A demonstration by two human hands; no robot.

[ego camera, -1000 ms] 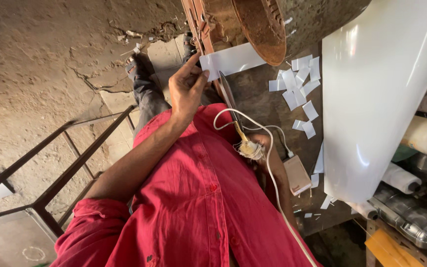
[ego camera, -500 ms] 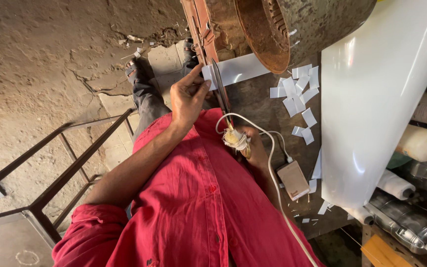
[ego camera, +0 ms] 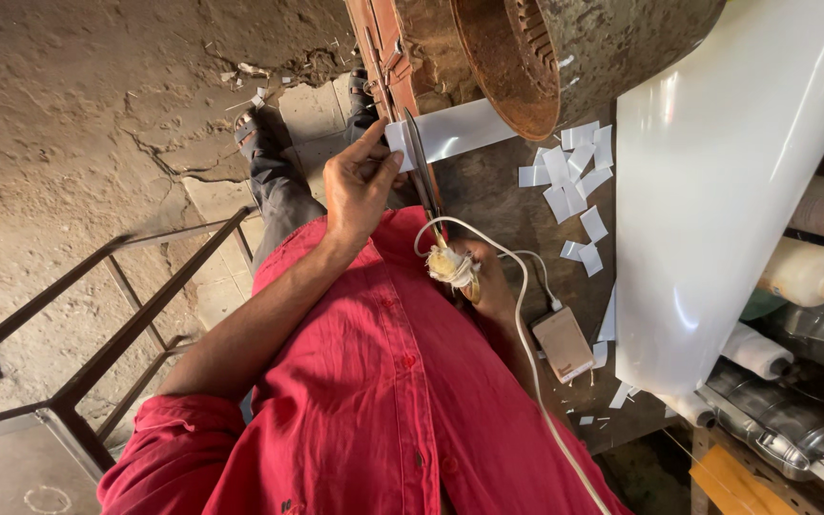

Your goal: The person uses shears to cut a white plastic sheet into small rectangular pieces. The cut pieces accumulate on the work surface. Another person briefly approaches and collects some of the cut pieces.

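My left hand (ego camera: pixel 360 183) pinches the near end of a long white strip (ego camera: pixel 460 131) that runs out from under a rusty round machine part (ego camera: pixel 526 57). My right hand (ego camera: pixel 488 284) grips a pair of scissors (ego camera: pixel 423 176) by its thread-wrapped handle (ego camera: pixel 452 267). The blades point away from me and lie across the strip just beside my left fingers. Much of my right hand is hidden behind my red shirt (ego camera: pixel 364 381).
Several cut white pieces (ego camera: pixel 574 172) lie on the dark bench. A large white film roll (ego camera: pixel 717 191) fills the right side, with bottles (ego camera: pixel 813 277) and smaller rolls beyond. A white cable leads to a small box (ego camera: pixel 563 343). A metal frame (ego camera: pixel 97 334) stands at left over cracked floor.
My right hand has lifted the scissors from near my chest up to the strip, so the blades now cross it. My left hand keeps its hold on the strip end.
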